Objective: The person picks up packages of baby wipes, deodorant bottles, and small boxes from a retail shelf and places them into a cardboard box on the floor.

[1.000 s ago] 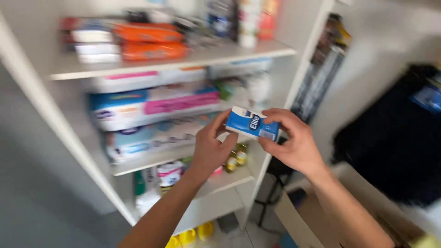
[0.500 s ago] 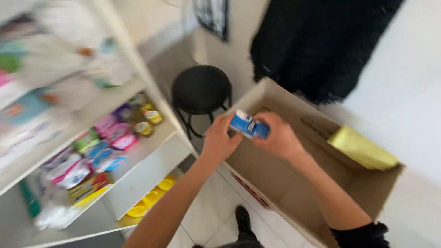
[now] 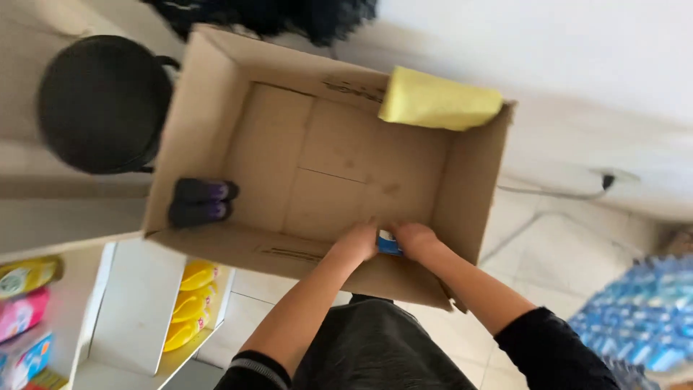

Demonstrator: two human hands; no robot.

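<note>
Where both hands meet at the lower middle of the frame, the left hand [image 3: 355, 244] and right hand [image 3: 415, 240] are pressed in from either side on a small blue carton [image 3: 388, 243], fingers curled around it so only a sliver of blue and white shows between them. That carton sits low inside an open cardboard box [image 3: 202, 123], close against its near wall and toward the right corner. Bare brown floor of the box spreads away from the hands toward the top of the frame. A yellow cloth [image 3: 438, 100] lies draped over the far rim, upper right of the box. Two dark bottles with purple caps [image 3: 200, 201] lie just outside the left wall, by the near corner. A round black stool [image 3: 101, 101] stands at the upper left. Yellow bottles [image 3: 193, 303] show on a white shelf at the lower left, and a pack of blue-wrapped goods [image 3: 639, 318] blurs at the lower right.
</note>
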